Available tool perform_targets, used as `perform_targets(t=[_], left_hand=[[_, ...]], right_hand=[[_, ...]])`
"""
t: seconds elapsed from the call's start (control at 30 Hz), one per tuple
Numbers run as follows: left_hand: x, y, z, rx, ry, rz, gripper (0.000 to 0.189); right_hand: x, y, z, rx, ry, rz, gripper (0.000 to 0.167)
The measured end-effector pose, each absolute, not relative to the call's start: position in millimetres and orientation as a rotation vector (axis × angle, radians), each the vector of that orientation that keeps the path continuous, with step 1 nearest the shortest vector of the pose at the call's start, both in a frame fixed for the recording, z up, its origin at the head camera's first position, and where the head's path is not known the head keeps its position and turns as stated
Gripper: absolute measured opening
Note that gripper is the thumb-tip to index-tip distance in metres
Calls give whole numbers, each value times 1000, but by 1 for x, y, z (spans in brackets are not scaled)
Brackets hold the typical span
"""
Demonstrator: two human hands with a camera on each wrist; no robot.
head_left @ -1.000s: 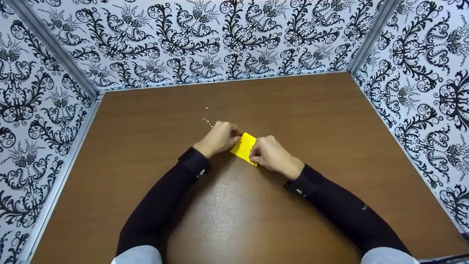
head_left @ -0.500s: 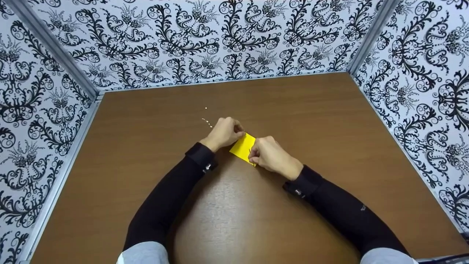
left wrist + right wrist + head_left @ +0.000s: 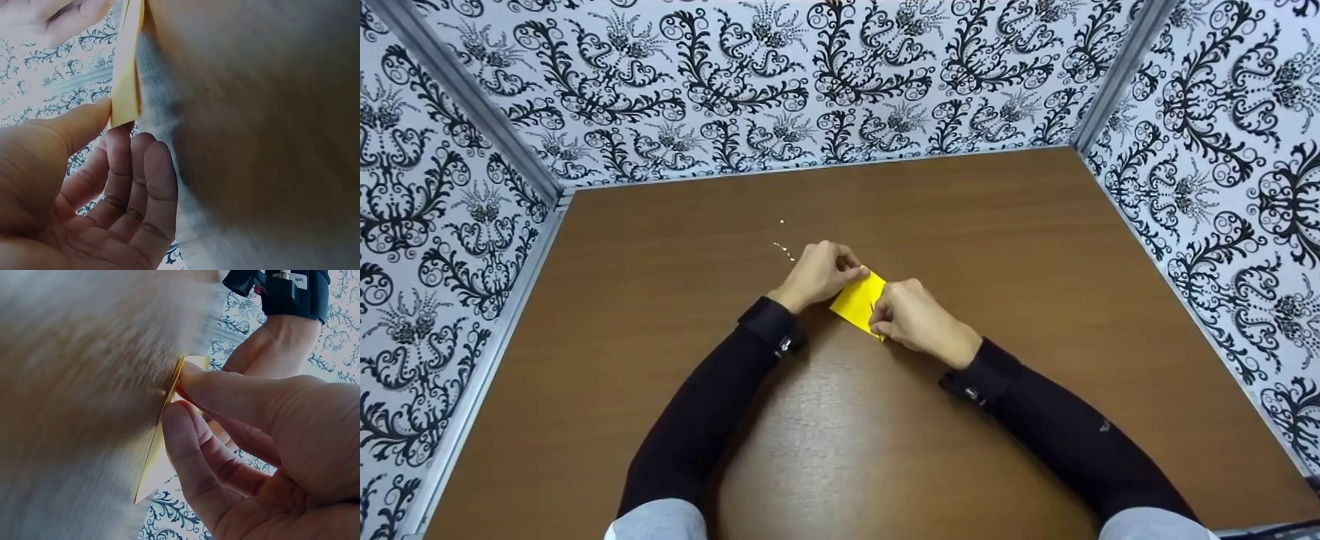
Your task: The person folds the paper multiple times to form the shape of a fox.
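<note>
A folded piece of yellow paper (image 3: 853, 303) lies slanted on the table between the two hands. My left hand (image 3: 819, 276) pinches its far left corner between thumb and index finger. In the left wrist view the folded end of the paper (image 3: 125, 104) shows between those fingertips, while the other fingers curl loosely below. On the right side of the paper my right hand (image 3: 913, 315) has curled fingers. In the right wrist view its thumb and a finger meet closely at the paper (image 3: 154, 475), apparently pinching it; the exact contact is hidden. A small dark line shows by these fingertips.
Several tiny pale bits (image 3: 784, 250) lie on the brown table (image 3: 997, 225) beyond the left hand. Patterned white-and-black panels (image 3: 765, 82) stand along the back and both sides, with grey metal posts (image 3: 1125, 75) at the corners.
My left hand has shifted slightly right and away from me along the paper's edge, and more of its far corner shows. The right hand stays almost still.
</note>
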State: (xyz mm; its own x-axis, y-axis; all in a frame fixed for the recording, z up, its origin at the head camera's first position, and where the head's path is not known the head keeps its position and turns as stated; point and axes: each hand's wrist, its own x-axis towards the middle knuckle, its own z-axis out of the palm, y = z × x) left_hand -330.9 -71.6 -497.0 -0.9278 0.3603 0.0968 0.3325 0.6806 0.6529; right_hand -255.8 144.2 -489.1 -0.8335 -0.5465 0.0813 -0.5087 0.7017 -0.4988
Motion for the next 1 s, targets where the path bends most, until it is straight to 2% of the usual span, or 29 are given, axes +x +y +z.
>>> perform_targets(t=[1.0], left_hand=[[-321, -81, -476, 649, 2788, 1276, 17]], right_hand=[[-256, 144, -489, -932, 2886, -863, 6]])
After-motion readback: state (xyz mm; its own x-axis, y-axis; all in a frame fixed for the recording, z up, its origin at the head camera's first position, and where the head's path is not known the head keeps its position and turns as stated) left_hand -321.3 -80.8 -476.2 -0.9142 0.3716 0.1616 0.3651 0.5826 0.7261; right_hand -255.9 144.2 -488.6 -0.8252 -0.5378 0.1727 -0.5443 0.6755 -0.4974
